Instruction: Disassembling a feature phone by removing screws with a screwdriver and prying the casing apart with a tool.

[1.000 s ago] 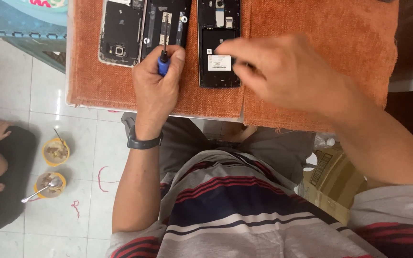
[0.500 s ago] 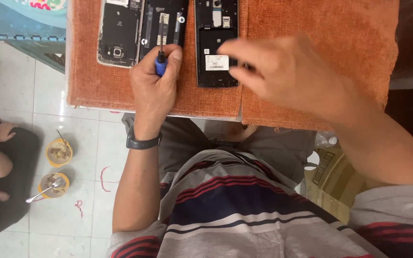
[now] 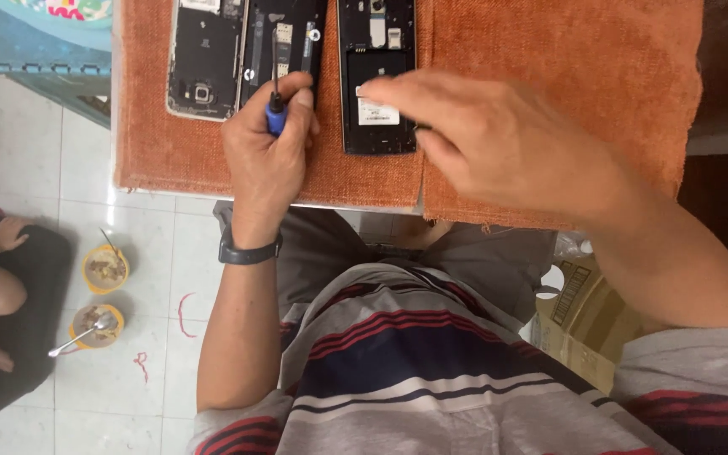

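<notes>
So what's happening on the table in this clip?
A person seated at a table covered by an orange cloth works on opened phones. The left hand grips a blue-handled screwdriver, its tip on the middle phone. The right hand rests its fingertips on the right-hand opened phone. A third phone part lies at the left. Two bowls sit on the tiled floor.

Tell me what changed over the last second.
Little. The left hand kept its grip on the blue-handled screwdriver, tip on the middle phone. The right hand eased slightly toward the right phone, fingertips over its label. The three opened phones and orange cloth stayed put.
</notes>
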